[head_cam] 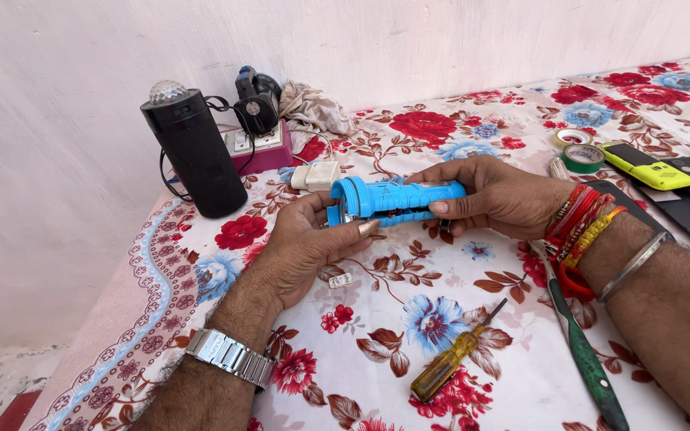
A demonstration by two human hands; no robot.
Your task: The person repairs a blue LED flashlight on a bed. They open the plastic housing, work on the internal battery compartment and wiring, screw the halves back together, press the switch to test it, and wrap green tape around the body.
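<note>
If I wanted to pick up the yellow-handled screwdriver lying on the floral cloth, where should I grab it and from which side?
Probably best to grip the yellow-handled screwdriver by its thick translucent handle, coming straight down from above. It lies flat on the floral cloth, handle toward the near edge and thin dark shaft pointing up and to the right. The handle is the widest part, with bare cloth on both sides of it for fingers. Both hands are busy holding the blue flashlight.

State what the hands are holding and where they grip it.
Both hold one blue flashlight: the left hand at its wide head end, the right hand around the handle end.
</note>
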